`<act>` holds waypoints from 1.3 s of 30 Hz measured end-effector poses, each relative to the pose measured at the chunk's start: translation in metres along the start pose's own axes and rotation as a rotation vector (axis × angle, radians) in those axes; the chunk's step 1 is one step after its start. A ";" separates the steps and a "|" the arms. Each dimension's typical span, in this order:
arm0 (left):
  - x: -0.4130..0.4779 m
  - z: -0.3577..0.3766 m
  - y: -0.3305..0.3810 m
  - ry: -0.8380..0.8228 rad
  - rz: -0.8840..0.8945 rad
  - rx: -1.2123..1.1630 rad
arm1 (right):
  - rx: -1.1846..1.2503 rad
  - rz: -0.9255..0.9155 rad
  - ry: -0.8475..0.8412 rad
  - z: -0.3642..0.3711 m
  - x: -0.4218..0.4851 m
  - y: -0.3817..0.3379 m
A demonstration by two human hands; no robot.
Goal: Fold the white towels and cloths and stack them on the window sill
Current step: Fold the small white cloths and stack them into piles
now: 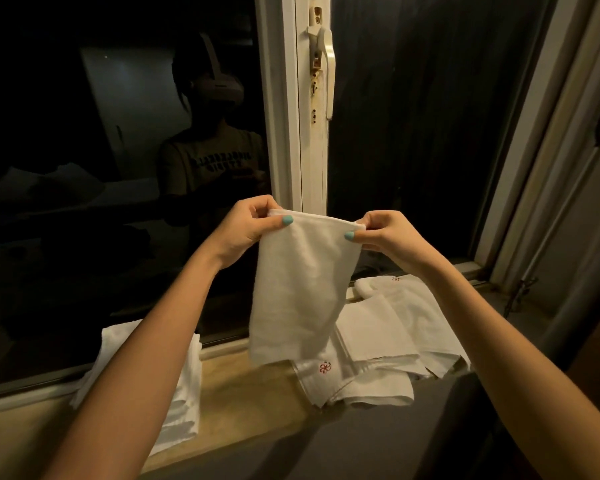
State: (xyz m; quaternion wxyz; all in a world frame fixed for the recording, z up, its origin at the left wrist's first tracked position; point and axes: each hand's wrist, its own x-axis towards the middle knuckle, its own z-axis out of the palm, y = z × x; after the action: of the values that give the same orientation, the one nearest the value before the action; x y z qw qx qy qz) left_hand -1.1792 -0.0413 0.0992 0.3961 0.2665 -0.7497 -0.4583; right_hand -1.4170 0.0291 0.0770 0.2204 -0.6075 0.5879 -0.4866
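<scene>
White fabric cloth mid-fold, pinched by fingers of left hand, right hand | folded white cloth stack done, lower left | loose white cloths pending, lower right

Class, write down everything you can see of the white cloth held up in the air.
The plain white fabric cloth looks soft and thin, apparently folded into a narrow rectangle. It hangs upright above the tan window sill. The left hand and right hand pinch its two top corners, holding the top edge taut.
</scene>
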 end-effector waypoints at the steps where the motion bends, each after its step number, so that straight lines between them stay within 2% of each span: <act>1: 0.001 0.002 0.002 -0.012 0.001 -0.009 | 0.036 0.010 -0.021 0.000 0.000 0.001; 4: 0.006 0.003 0.007 -0.018 0.000 -0.013 | 0.084 0.017 -0.036 0.000 0.002 0.004; 9: 0.008 -0.004 0.008 -0.033 -0.054 0.113 | -0.005 -0.029 0.096 -0.005 0.005 0.008; 14: 0.011 0.003 0.008 -0.001 -0.072 0.154 | -0.073 -0.039 0.145 -0.008 0.005 0.007; 19: 0.022 0.019 0.017 0.052 -0.005 0.029 | 0.129 -0.043 0.201 -0.028 0.008 0.000; 24: 0.048 0.036 0.041 0.181 0.005 -0.074 | 0.308 -0.016 0.005 -0.065 0.018 -0.021; 28: 0.072 0.052 0.054 0.217 0.015 -0.123 | 0.378 0.040 -0.023 -0.091 0.038 -0.023; 31: 0.089 0.063 0.060 0.259 0.033 -0.075 | 0.378 0.053 -0.009 -0.106 0.056 -0.020; 36: 0.105 0.082 0.063 0.382 0.112 -0.062 | 0.458 -0.099 0.084 -0.122 0.075 -0.017; 39: 0.096 0.098 0.063 0.362 0.174 -0.092 | 0.515 -0.202 0.066 -0.135 0.066 -0.008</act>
State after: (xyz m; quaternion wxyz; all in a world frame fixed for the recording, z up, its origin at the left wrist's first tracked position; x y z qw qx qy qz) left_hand -1.3159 -0.0398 0.1632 0.5741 0.2604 -0.6647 -0.4008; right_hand -1.5386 0.0106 0.1637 0.2986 -0.5708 0.3881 -0.6591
